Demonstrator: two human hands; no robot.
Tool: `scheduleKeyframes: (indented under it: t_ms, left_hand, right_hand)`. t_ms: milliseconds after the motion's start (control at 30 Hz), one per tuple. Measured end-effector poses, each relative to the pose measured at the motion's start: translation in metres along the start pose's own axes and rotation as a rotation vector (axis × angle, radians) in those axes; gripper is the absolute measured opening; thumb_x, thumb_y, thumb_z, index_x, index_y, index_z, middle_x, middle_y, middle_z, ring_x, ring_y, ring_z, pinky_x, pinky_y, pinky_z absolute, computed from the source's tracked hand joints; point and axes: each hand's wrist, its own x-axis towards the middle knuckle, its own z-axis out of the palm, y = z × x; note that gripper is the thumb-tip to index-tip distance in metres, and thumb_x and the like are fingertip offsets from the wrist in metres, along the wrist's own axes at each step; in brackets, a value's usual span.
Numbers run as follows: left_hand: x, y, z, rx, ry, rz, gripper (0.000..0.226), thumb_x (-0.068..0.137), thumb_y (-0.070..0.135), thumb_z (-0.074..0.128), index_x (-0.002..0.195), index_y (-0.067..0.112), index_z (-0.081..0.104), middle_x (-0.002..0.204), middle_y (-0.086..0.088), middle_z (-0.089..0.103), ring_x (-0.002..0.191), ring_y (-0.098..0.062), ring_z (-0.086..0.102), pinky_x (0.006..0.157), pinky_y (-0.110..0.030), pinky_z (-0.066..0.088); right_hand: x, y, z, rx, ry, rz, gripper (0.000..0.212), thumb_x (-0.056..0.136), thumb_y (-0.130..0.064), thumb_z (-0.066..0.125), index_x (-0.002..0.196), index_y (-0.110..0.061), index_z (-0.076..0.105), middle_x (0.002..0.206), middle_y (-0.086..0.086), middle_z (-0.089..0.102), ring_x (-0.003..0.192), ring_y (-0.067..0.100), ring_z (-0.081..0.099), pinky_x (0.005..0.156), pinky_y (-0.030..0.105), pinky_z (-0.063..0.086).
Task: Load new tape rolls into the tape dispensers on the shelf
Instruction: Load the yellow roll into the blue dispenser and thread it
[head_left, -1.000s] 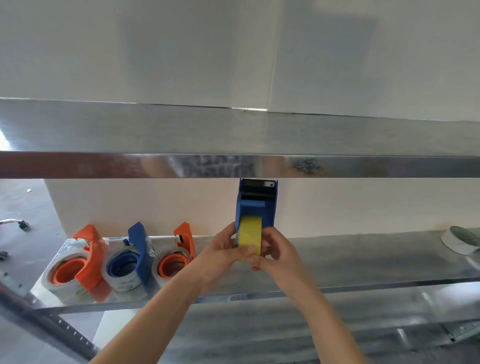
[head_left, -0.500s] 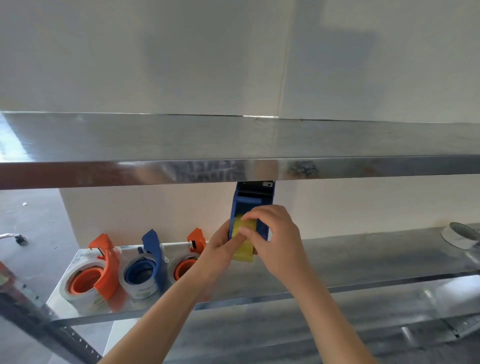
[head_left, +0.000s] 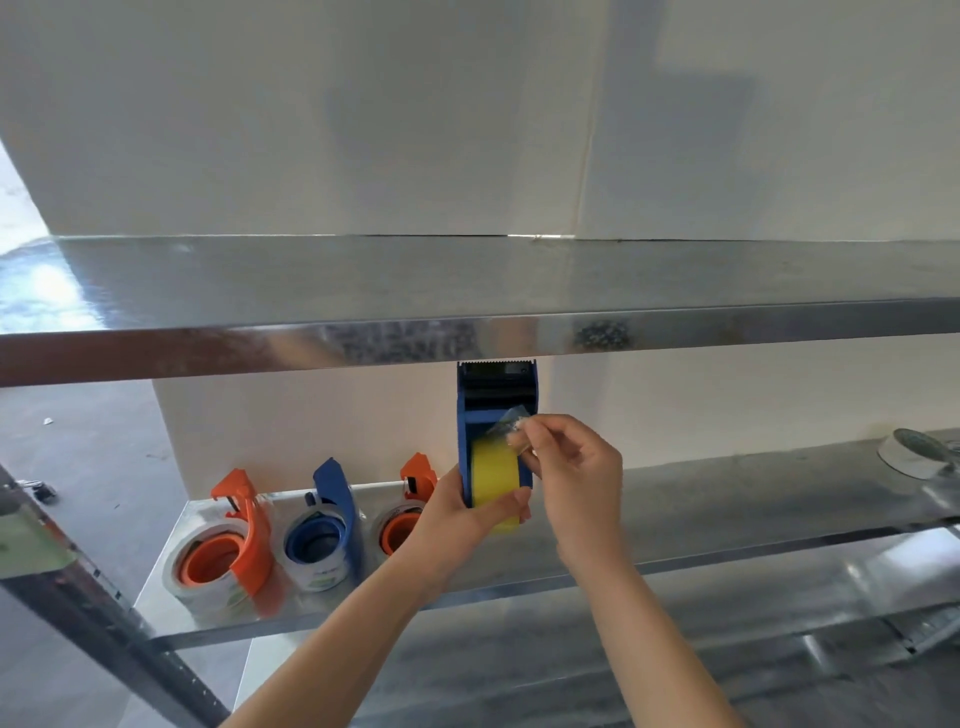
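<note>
Forearms (head_left: 337, 649): both come up from the bottom edge toward the centre of the frame, so the work is held in the air in front of the lower shelf
Left hand (head_left: 465, 514): wraps the base of the blue dispenser (head_left: 496, 397), thumb laid across the lower front of the yellow roll (head_left: 493, 470); the other fingers are hidden behind the body; judged a bracing grip that keeps the roll from turning out of its seat
Right hand (head_left: 574, 467): thumb and forefinger pinch the tape end (head_left: 511, 420), the other fingers curled loosely under
Tape end: a clear, crinkled flap lifted off the roll, just right of centre, aimed up the dispenser's throat (likely being fed toward the cutter)
Yellow roll: seated between the blue side walls, its face toward the camera
Blue dispenser: upright, its serrated top just under the upper shelf (head_left: 467, 291) edge
Step in hand: threading, by my reading; the roll is in, the tape not yet at the teeth
Lower shelf (head_left: 727, 512): left of centre stand an orange dispenser (head_left: 228, 545), a second blue dispenser (head_left: 327, 525) and another orange one (head_left: 408, 512), each with a roll
Spare roll (head_left: 914, 457): pale, lying alone at the right edge, well apart from the hands
Upper shelf: bare metal band across mid-frame, plain wall behind
</note>
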Motion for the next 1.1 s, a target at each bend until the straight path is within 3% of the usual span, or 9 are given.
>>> scheduleKeyframes:
  t_ms: [233, 333, 400, 467, 600, 667, 800, 900, 1100]
  left_hand:
    - [-0.004, 0.007, 0.018, 0.057, 0.04, 0.036, 0.016, 0.088, 0.014, 0.063, 0.077, 0.02, 0.053, 0.051, 0.024, 0.063, 0.051, 0.011, 0.059, 0.05, -0.004, 0.043]
    - [0.001, 0.009, 0.024, 0.068, 0.009, 0.013, 0.014, 0.089, 0.017, 0.062, 0.076, 0.017, 0.059, 0.058, 0.017, 0.068, 0.059, 0.003, 0.064, 0.055, -0.006, 0.045]
    - [0.004, 0.011, 0.028, 0.081, -0.023, 0.001, 0.011, 0.089, 0.02, 0.062, 0.079, 0.016, 0.063, 0.064, 0.011, 0.071, 0.068, -0.007, 0.066, 0.06, -0.009, 0.047]
    - [0.007, 0.011, 0.032, 0.071, -0.027, -0.027, 0.011, 0.09, 0.017, 0.061, 0.079, 0.017, 0.06, 0.058, 0.015, 0.069, 0.06, 0.001, 0.064, 0.055, -0.006, 0.045]
    - [0.01, 0.013, 0.04, 0.158, -0.094, -0.037, 0.017, 0.088, 0.018, 0.064, 0.086, 0.001, 0.066, 0.073, -0.004, 0.071, 0.072, -0.013, 0.063, 0.071, -0.017, 0.048]
    - [0.01, 0.014, 0.045, 0.203, -0.124, -0.048, 0.022, 0.087, 0.019, 0.065, 0.085, -0.003, 0.067, 0.085, -0.019, 0.067, 0.078, -0.021, 0.06, 0.077, -0.026, 0.045]
    - [0.016, 0.01, 0.054, 0.226, -0.157, -0.04, 0.003, 0.087, 0.009, 0.063, 0.086, 0.01, 0.065, 0.078, 0.004, 0.068, 0.072, -0.001, 0.063, 0.07, -0.009, 0.047]
    - [0.02, 0.011, 0.058, 0.197, -0.103, -0.081, 0.01, 0.087, 0.011, 0.064, 0.094, 0.017, 0.058, 0.08, 0.007, 0.064, 0.068, 0.006, 0.061, 0.065, -0.006, 0.046]
    - [0.027, 0.009, 0.068, 0.239, -0.001, -0.137, 0.032, 0.08, 0.016, 0.071, 0.107, 0.014, 0.054, 0.088, 0.002, 0.062, 0.081, -0.007, 0.059, 0.063, -0.015, 0.043]
  right_hand:
    - [0.004, -0.006, -0.002, 0.217, 0.193, 0.175, 0.022, 0.093, -0.003, 0.054, 0.077, -0.011, 0.065, 0.074, 0.006, 0.067, 0.068, 0.01, 0.065, 0.068, 0.028, 0.057]
    - [0.011, -0.005, -0.013, -0.056, 0.161, -0.09, 0.017, 0.093, -0.007, 0.056, 0.083, -0.015, 0.067, 0.077, -0.001, 0.069, 0.075, 0.012, 0.067, 0.069, 0.027, 0.058]
    - [0.016, -0.003, -0.023, -0.305, 0.127, -0.324, 0.013, 0.092, -0.01, 0.059, 0.089, -0.018, 0.069, 0.085, -0.006, 0.07, 0.078, 0.01, 0.064, 0.071, 0.014, 0.052]
    - [0.025, -0.004, -0.032, -0.493, 0.116, -0.505, 0.011, 0.091, -0.011, 0.061, 0.093, -0.014, 0.071, 0.086, -0.004, 0.07, 0.074, 0.008, 0.059, 0.069, 0.006, 0.044]
    - [0.044, -0.012, -0.044, -0.641, 0.024, -0.676, 0.018, 0.091, -0.018, 0.056, 0.091, -0.012, 0.072, 0.088, -0.001, 0.07, 0.084, 0.011, 0.06, 0.076, 0.011, 0.044]
    - [0.053, -0.017, -0.049, -0.634, -0.003, -0.66, 0.012, 0.09, -0.014, 0.06, 0.089, -0.013, 0.072, 0.088, -0.004, 0.068, 0.085, 0.01, 0.06, 0.078, 0.011, 0.044]
    - [0.063, -0.025, -0.057, -0.567, -0.064, -0.567, 0.008, 0.088, -0.013, 0.065, 0.088, -0.017, 0.072, 0.086, -0.014, 0.064, 0.083, 0.005, 0.058, 0.075, 0.009, 0.044]
    - [0.067, -0.026, -0.062, -0.543, -0.121, -0.511, 0.009, 0.09, -0.016, 0.063, 0.091, -0.019, 0.072, 0.084, -0.008, 0.07, 0.079, 0.004, 0.061, 0.073, 0.008, 0.045]
    - [0.067, -0.032, -0.069, -0.479, -0.144, -0.453, 0.01, 0.09, -0.013, 0.063, 0.09, -0.015, 0.073, 0.079, -0.008, 0.071, 0.076, 0.0, 0.064, 0.067, 0.003, 0.042]
